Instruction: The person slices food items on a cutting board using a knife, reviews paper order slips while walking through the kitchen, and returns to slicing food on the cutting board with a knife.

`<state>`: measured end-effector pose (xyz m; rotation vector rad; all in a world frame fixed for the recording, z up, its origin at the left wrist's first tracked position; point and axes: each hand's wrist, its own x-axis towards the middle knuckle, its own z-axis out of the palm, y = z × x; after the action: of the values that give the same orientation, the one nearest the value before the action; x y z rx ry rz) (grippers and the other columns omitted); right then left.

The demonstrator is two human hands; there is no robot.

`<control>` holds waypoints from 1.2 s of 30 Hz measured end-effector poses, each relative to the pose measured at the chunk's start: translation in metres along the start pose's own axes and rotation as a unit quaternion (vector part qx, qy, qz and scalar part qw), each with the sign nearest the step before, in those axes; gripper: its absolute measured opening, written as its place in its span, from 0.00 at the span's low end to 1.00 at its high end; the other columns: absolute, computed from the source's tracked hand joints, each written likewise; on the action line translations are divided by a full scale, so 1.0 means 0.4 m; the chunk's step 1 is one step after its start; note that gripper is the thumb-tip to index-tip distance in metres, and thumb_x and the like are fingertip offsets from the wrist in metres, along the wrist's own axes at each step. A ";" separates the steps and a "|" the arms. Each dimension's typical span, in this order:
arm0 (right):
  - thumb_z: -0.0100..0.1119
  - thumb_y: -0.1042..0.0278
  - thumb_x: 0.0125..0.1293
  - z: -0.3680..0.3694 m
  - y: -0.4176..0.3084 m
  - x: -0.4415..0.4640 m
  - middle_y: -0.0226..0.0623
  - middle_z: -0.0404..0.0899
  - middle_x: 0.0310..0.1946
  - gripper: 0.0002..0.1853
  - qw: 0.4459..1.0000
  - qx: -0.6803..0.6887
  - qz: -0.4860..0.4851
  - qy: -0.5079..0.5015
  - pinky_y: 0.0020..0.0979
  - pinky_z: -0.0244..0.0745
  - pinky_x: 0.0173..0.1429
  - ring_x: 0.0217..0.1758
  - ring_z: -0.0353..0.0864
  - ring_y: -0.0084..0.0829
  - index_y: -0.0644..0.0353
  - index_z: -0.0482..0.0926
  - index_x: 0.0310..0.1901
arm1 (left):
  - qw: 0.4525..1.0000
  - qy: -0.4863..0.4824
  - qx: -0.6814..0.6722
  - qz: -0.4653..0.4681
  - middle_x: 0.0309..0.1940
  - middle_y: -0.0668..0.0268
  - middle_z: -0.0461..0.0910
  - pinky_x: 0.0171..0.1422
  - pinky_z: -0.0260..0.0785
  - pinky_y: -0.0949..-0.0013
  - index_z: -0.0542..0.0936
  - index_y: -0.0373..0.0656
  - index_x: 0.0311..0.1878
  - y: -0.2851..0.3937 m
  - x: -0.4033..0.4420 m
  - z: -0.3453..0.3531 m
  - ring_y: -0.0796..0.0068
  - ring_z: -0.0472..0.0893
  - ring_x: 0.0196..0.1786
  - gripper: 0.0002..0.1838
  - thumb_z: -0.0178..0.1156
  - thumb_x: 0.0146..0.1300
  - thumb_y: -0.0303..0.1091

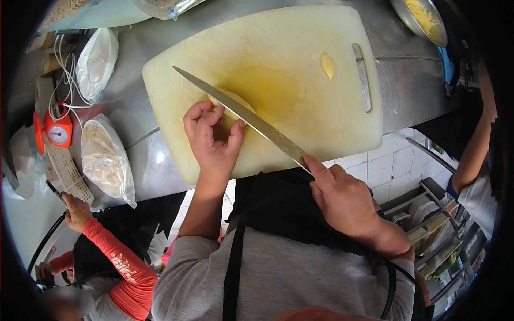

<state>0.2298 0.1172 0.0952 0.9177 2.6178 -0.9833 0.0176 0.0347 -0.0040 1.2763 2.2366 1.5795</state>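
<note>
My right hand (342, 200) is wrapped round the handle of a long kitchen knife (241, 109), whose blade points to the upper left. Under the blade lies a pale yellow piece of food (242, 101), partly hidden; I cannot tell its kind. With curled fingers, my left hand (214, 134) steadies this piece close beside the blade. Both rest over a large pale cutting board (187, 64) with a wet yellow stain in its middle. A small yellow slice (327, 66) lies apart near the board's handle slot.
A metal bowl (440, 32) with yellow shreds stands at the upper right. Left of the board are plastic bags (107, 160), an orange scale (57, 132) and white cables (67, 75). A co-worker's red sleeve (120, 262) shows at lower left, another person's arm (474, 144) at right.
</note>
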 end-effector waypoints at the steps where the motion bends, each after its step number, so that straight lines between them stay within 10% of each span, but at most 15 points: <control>1: 0.53 0.68 0.57 0.000 0.000 0.000 0.41 0.69 0.22 0.26 1.000 0.000 -0.001 -0.001 0.38 0.71 0.20 0.16 0.73 0.39 0.53 0.64 0.59 | 1.000 0.000 -0.001 -0.001 0.48 0.58 0.66 0.40 0.69 0.73 0.74 0.37 0.43 0.000 0.000 0.000 0.69 0.71 0.43 0.21 0.67 0.41 0.20; 36: 0.51 0.69 0.58 0.004 0.020 0.030 0.46 0.72 0.23 0.22 1.000 0.008 0.018 -0.009 0.40 0.72 0.21 0.20 0.76 0.43 0.55 0.65 0.56 | 0.999 -0.020 0.036 -0.010 0.48 0.58 0.66 0.41 0.69 0.73 0.74 0.38 0.44 0.010 -0.001 -0.004 0.69 0.70 0.45 0.22 0.67 0.42 0.20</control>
<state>0.2251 0.1268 0.0852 0.9518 2.5738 -1.0004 0.0191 0.0337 0.0000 1.2883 2.2938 1.4654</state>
